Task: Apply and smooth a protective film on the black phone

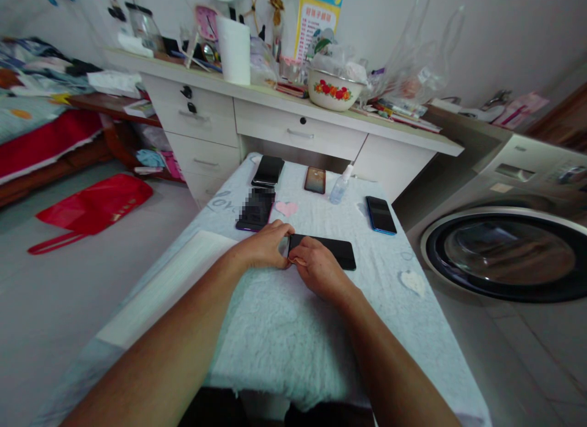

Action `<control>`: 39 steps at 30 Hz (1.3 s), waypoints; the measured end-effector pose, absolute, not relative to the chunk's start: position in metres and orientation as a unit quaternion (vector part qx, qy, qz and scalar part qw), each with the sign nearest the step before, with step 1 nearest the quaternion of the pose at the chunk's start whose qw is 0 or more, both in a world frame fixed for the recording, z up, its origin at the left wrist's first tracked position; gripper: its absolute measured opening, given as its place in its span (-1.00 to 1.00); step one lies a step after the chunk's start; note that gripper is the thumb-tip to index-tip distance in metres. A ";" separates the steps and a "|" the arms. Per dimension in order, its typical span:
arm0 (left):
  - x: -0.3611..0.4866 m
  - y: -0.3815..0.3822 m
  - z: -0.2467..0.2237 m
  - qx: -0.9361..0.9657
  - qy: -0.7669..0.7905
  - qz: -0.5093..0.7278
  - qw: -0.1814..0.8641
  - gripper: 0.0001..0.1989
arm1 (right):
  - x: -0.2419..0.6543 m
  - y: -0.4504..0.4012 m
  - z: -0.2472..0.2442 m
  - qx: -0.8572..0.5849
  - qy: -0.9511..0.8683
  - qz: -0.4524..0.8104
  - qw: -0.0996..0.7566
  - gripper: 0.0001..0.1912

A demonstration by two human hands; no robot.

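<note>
From afar I saw a round cream floral bowl (334, 95) holding crumpled clear plastic (338, 65). Between the pale cloth-covered table (293, 335)'s side edges, my left hand (268, 246) gripped a flat black phone (343, 252)'s left end; my right hand (314, 265) curled over it, contents unclear. By the far edge stood a translucent bottle (339, 191).

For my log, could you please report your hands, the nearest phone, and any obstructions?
Left hand at left end of phone. Right hand curled over that end. Phone flat, partly covered. Spray bottle beyond, not obstructing.

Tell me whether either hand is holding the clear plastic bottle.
No, the left hand and right hand are at the black rectangular phone, away from the bottle.
</note>
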State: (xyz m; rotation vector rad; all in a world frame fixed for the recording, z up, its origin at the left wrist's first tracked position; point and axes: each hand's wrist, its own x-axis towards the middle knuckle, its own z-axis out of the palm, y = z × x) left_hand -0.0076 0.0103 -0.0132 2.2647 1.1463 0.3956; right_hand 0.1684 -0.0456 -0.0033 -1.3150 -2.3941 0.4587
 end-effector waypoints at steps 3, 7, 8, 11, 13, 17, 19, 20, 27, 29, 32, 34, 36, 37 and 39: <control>-0.008 0.010 -0.011 0.846 0.429 0.141 0.283 -0.40 | 0.167 -0.046 -0.002 -0.467 -0.850 0.163 0.183 -0.78; -0.007 0.010 -0.011 0.845 0.432 0.140 0.283 -0.39 | 0.167 -0.046 -0.001 -0.474 -0.848 0.159 0.178 -0.78; -0.007 0.010 -0.011 0.844 0.433 0.140 0.284 -0.39 | 0.167 -0.046 -0.001 -0.477 -0.847 0.158 0.175 -0.78; -0.006 0.010 -0.011 0.843 0.433 0.137 0.289 -0.39 | 0.169 -0.046 0.000 -0.484 -0.844 0.159 0.166 -0.77; -0.007 0.011 -0.012 0.843 0.432 0.135 0.291 -0.39 | 0.169 -0.045 0.000 -0.485 -0.843 0.161 0.166 -0.77; -0.007 0.012 -0.013 0.842 0.432 0.141 0.290 -0.40 | 0.171 -0.045 -0.002 -0.479 -0.846 0.163 0.168 -0.77; -0.008 0.012 -0.014 0.843 0.431 0.140 0.289 -0.42 | 0.171 -0.045 -0.003 -0.475 -0.847 0.165 0.172 -0.77; -0.008 0.012 -0.014 0.844 0.430 0.140 0.288 -0.42 | 0.171 -0.045 -0.004 -0.474 -0.847 0.165 0.174 -0.77; -0.008 0.012 -0.016 0.848 0.425 0.143 0.284 -0.41 | 0.170 -0.045 -0.003 -0.475 -0.847 0.163 0.173 -0.78; -0.009 0.011 -0.015 0.847 0.427 0.141 0.284 -0.41 | 0.170 -0.045 -0.003 -0.475 -0.846 0.165 0.175 -0.77; -0.009 0.011 -0.014 0.846 0.429 0.137 0.286 -0.42 | 0.171 -0.046 -0.002 -0.477 -0.844 0.169 0.180 -0.77; -0.008 0.011 -0.013 0.847 0.428 0.134 0.285 -0.44 | 0.171 -0.046 -0.001 -0.480 -0.841 0.172 0.181 -0.78; -0.008 0.011 -0.013 0.848 0.427 0.136 0.282 -0.45 | 0.170 -0.046 0.000 -0.481 -0.840 0.172 0.180 -0.78; -0.008 0.011 -0.014 0.850 0.425 0.137 0.280 -0.45 | 0.170 -0.046 0.000 -0.482 -0.840 0.173 0.179 -0.78; -0.008 0.011 -0.015 0.852 0.422 0.139 0.278 -0.44 | 0.169 -0.046 0.001 -0.483 -0.840 0.174 0.176 -0.77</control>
